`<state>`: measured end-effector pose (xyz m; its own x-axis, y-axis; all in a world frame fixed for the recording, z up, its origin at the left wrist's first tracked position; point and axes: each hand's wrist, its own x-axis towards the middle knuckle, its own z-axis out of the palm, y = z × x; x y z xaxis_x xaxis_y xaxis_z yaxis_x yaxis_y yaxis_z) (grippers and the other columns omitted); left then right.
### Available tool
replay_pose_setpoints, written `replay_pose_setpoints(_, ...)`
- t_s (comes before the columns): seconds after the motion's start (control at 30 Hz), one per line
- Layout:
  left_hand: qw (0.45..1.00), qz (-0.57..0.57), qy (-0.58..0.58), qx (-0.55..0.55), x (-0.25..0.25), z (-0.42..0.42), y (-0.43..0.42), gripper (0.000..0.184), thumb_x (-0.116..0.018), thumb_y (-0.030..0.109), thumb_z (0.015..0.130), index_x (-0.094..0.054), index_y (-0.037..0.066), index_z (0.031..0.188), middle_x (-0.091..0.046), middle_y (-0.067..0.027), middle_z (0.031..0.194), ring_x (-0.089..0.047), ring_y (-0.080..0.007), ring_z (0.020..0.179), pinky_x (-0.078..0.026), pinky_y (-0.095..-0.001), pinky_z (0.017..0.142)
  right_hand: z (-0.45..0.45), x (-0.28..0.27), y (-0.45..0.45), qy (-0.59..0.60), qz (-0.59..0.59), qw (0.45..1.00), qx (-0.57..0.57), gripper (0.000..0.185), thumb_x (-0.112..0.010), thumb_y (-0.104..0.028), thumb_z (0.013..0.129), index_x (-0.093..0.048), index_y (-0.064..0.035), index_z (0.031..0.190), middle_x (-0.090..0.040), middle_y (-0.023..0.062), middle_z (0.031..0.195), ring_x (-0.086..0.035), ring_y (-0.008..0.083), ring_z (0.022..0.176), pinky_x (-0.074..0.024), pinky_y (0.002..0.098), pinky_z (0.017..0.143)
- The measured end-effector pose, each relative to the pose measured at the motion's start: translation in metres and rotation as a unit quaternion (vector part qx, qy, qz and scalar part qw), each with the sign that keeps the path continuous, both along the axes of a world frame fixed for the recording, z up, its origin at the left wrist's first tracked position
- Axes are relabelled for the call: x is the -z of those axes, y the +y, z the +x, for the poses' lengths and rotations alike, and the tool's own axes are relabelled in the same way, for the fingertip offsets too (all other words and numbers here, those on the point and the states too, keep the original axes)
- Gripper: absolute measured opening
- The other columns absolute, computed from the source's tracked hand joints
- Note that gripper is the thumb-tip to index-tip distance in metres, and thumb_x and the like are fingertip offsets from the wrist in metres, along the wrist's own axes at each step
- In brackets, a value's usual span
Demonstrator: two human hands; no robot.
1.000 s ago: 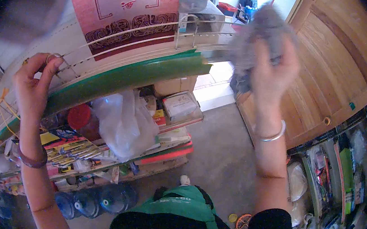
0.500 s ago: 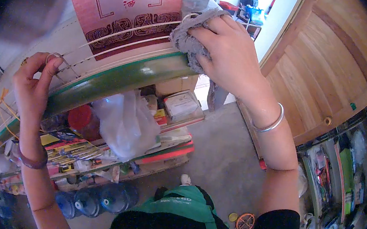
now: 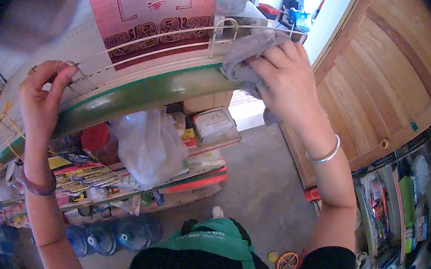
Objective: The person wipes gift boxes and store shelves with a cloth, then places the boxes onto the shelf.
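Observation:
My right hand (image 3: 288, 79) has its fingers closed on a crumpled grey cloth (image 3: 245, 63). The cloth lies against the right end of the shelf's green front edge (image 3: 162, 88), beside a white wire loop. At the left, my left hand (image 3: 45, 86) pinches the white wire rail (image 3: 146, 39) of the same shelf between thumb and fingers. A red and pink box (image 3: 151, 18) with red characters stands behind the rail.
Below hang a clear plastic bag (image 3: 148, 145) and shelves with a red-lidded jar (image 3: 95, 137) and a white box (image 3: 214, 125). Blue water bottles (image 3: 135, 231) stand on the floor. A wooden door (image 3: 386, 85) and another shelf rack (image 3: 397, 219) are at right.
My right hand first swung left with the cloth onto the shelf's edge, then shifted slightly back to the right. My left hand has stayed on the rail.

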<state>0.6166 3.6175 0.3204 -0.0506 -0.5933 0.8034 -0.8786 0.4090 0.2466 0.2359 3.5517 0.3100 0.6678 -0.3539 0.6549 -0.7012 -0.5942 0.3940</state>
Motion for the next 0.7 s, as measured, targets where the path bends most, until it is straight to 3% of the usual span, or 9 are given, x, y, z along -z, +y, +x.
replay_pose_setpoints(0.1, 0.999, 0.025, 0.044, 0.01, 0.002, 0.001, -0.001, 0.016, -0.067, 0.015, 0.083, -0.064, -0.001, 0.087, -0.063, -0.0047, 0.074, -0.055, -0.0099, 0.069, -0.044, -0.0235, 0.064, -0.025, 0.007, -0.006, -0.134, 0.016, 0.991, 0.015, 0.035, -0.066, -0.014, 0.063, -0.066, -0.006, 0.097, -0.058, 0.0086, 0.091, -0.053, 0.0281, 0.092, -0.0427, 0.0375, 0.084)
replay_pose_setpoints(0.13, 0.999, 0.018, 0.039, 0.01, 0.003, 0.002, -0.003, 0.016, -0.067, 0.014, 0.083, -0.064, -0.001, 0.087, -0.063, -0.0046, 0.074, -0.055, -0.0099, 0.069, -0.044, -0.0235, 0.065, -0.027, 0.008, -0.001, -0.193, 0.056, 0.98, -0.007, 0.037, -0.067, -0.018, 0.066, -0.065, -0.0026, 0.1, -0.059, 0.0134, 0.094, -0.054, 0.0302, 0.091, -0.044, 0.0378, 0.081)
replay_pose_setpoints(0.23, 1.0, 0.022, 0.02, 0.0, 0.003, 0.003, -0.001, 0.016, -0.067, 0.014, 0.083, -0.064, -0.001, 0.088, -0.063, -0.0044, 0.074, -0.055, -0.0099, 0.069, -0.044, -0.0235, 0.065, -0.01, 0.005, 0.002, -0.24, 0.104, 0.961, -0.091, 0.039, -0.067, -0.019, 0.069, -0.063, -0.0011, 0.104, -0.058, 0.0167, 0.093, -0.054, 0.0319, 0.091, -0.0444, 0.0376, 0.08)
replay_pose_setpoints(0.27, 0.999, 0.029, 0.019, -0.01, 0.001, 0.001, 0.003, 0.016, -0.067, 0.014, 0.083, -0.065, -0.001, 0.088, -0.063, -0.0043, 0.075, -0.056, -0.0099, 0.069, -0.044, -0.0235, 0.066, -0.003, 0.006, -0.004, -0.245, 0.095, 0.957, -0.12, 0.031, -0.066, -0.018, 0.071, -0.065, -0.0014, 0.097, -0.056, 0.0157, 0.086, -0.054, 0.0318, 0.086, -0.0447, 0.0394, 0.077)
replay_pose_setpoints(0.4, 0.999, 0.018, -0.014, -0.026, -0.001, 0.001, 0.004, 0.015, -0.067, 0.014, 0.083, -0.065, -0.001, 0.088, -0.064, -0.004, 0.076, -0.056, -0.0098, 0.071, -0.045, -0.0236, 0.067, 0.022, 0.008, -0.019, -0.229, -0.028, 0.971, -0.06, 0.015, -0.066, -0.016, 0.069, -0.066, -0.0048, 0.079, -0.051, 0.0116, 0.078, -0.052, 0.0288, 0.08, -0.044, 0.0419, 0.067)
replay_pose_setpoints(0.5, 0.999, 0.026, 0.022, -0.003, 0.001, 0.0, 0.004, 0.015, -0.067, 0.013, 0.083, -0.065, -0.001, 0.089, -0.064, -0.0044, 0.079, -0.056, -0.0098, 0.071, -0.045, -0.0236, 0.068, 0.022, 0.001, -0.014, -0.187, -0.03, 0.982, -0.021, 0.022, -0.068, -0.007, 0.065, -0.065, -0.0025, 0.086, -0.053, 0.0104, 0.086, -0.053, 0.0285, 0.086, -0.0452, 0.0379, 0.074)
replay_pose_setpoints(0.7, 0.999, 0.018, 0.029, -0.009, 0.005, 0.007, 0.001, 0.015, -0.067, 0.013, 0.083, -0.064, -0.001, 0.088, -0.064, -0.0047, 0.079, -0.056, -0.0094, 0.072, -0.045, -0.0232, 0.068, 0.003, 0.004, -0.018, -0.147, -0.088, 0.984, 0.047, 0.019, -0.068, -0.009, 0.064, -0.066, -0.0067, 0.083, -0.054, 0.0053, 0.087, -0.052, 0.0254, 0.086, -0.0439, 0.0369, 0.076)
